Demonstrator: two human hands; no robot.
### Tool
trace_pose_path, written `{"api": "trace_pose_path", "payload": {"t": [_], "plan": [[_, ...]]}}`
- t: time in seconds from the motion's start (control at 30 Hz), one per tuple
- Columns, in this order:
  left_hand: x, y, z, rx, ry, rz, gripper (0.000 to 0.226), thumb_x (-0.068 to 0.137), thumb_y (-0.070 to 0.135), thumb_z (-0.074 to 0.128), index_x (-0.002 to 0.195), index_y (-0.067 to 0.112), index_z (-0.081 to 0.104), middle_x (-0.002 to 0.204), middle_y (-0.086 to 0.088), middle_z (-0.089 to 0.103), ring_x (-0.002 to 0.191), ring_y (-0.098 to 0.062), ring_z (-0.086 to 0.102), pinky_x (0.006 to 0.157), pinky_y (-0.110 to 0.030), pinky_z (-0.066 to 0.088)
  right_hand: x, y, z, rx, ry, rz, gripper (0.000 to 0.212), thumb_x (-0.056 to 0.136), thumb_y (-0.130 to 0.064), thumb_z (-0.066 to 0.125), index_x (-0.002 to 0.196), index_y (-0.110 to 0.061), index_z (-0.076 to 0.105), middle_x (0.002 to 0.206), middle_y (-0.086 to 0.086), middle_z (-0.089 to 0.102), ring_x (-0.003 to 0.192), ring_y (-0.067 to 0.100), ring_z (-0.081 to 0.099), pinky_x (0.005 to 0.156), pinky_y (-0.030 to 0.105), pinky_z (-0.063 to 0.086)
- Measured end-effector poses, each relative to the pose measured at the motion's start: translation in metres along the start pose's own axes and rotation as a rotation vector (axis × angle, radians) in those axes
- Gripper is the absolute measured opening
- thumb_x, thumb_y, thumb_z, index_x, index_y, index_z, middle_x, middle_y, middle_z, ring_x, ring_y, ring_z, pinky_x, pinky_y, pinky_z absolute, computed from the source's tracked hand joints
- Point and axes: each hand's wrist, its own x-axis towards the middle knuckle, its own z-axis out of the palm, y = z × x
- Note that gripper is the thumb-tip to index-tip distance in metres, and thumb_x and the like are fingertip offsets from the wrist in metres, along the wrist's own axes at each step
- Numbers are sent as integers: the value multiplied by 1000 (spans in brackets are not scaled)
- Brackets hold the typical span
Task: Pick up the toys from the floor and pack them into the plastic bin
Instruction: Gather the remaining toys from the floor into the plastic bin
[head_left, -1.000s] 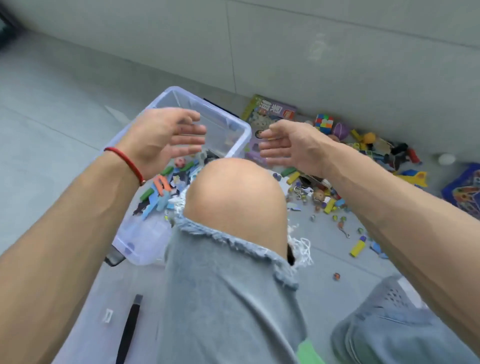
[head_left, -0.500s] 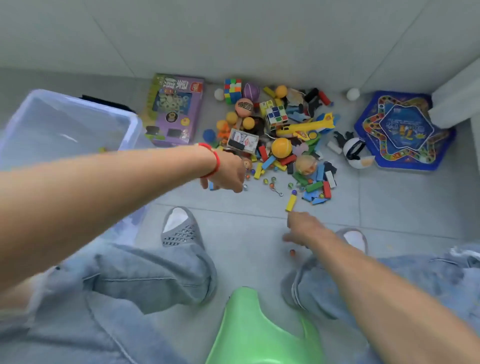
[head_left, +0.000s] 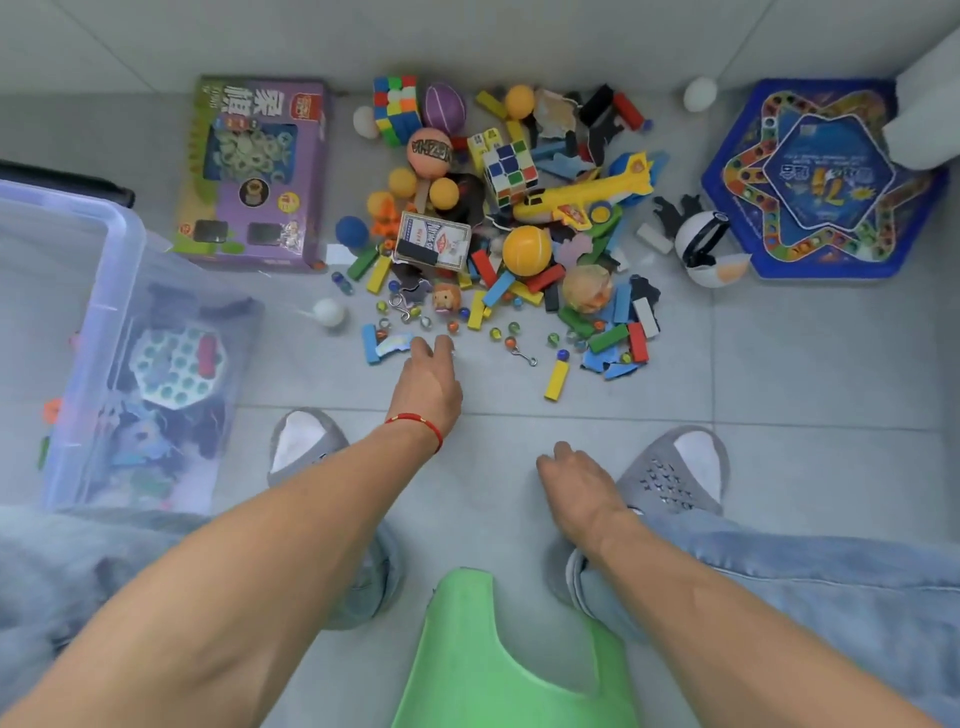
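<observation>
A pile of toys lies on the grey floor by the wall: a yellow ball (head_left: 526, 250), a yellow plane (head_left: 587, 195), a puzzle cube (head_left: 509, 171), a card box (head_left: 434, 241), coloured blocks and several marbles. The clear plastic bin (head_left: 124, 223) stands at the left with toys inside. My left hand (head_left: 426, 379) reaches to the pile's near edge, fingers straight, tips beside a blue piece (head_left: 387, 347) and marbles. My right hand (head_left: 576, 483) hangs low over the floor by my right slipper, its fingers pointing down and hidden.
A purple toy box (head_left: 254, 171) lies beside the bin and a blue hexagonal board game (head_left: 821, 176) at the right. A white ball (head_left: 330, 312) and a yellow block (head_left: 557, 379) lie apart. My grey slippers (head_left: 306, 447) and a green stool (head_left: 493, 665) are below.
Both hands left the bin and swung right to the toy pile. My left hand moved down to the pile's near edge; my right hand dropped toward the floor by my slipper.
</observation>
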Motion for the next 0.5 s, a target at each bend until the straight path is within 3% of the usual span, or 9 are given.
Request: {"api": "trace_pose_path", "payload": {"t": [0.13, 0.27, 0.33, 0.43, 0.5], "plan": [[11, 0, 7, 31, 33, 74, 56, 91, 5, 54, 144, 8, 35, 128, -20, 39, 97, -39, 54, 81, -41, 46, -4, -8, 13, -104, -83, -21, 44, 87, 3, 58, 128, -7, 50, 130, 13, 44, 118, 32, 55, 96, 39, 46], [20, -3, 14, 132, 72, 110, 36, 88, -4, 57, 124, -1, 53, 116, -23, 45, 87, -43, 56, 74, -42, 46, -2, -9, 15, -32, -91, -74, 43, 85, 10, 53, 125, -4, 51, 126, 15, 48, 117, 35, 54, 96, 39, 44], [24, -6, 13, 167, 85, 123, 22, 85, -9, 56, 105, -2, 60, 107, -22, 48, 78, -42, 57, 68, -42, 45, 0, -5, 10, 209, -25, -13, 32, 82, 5, 54, 111, -9, 56, 115, 13, 58, 107, 34, 58, 85, 34, 44], [30, -10, 10, 152, 54, 121, 24, 83, -11, 52, 100, 3, 63, 103, -21, 53, 83, -41, 59, 71, -41, 48, 3, 1, -14, 816, 147, 210, 11, 76, -11, 59, 81, -17, 66, 76, 1, 71, 77, 19, 66, 65, 23, 47], [29, -8, 9, 53, 33, 39, 21, 86, -2, 56, 100, 9, 66, 103, -17, 60, 89, -37, 60, 77, -37, 50, 7, 8, -36, 1175, 193, 293, 12, 71, -19, 58, 66, -14, 68, 60, 2, 68, 60, 18, 62, 61, 29, 48]]}}
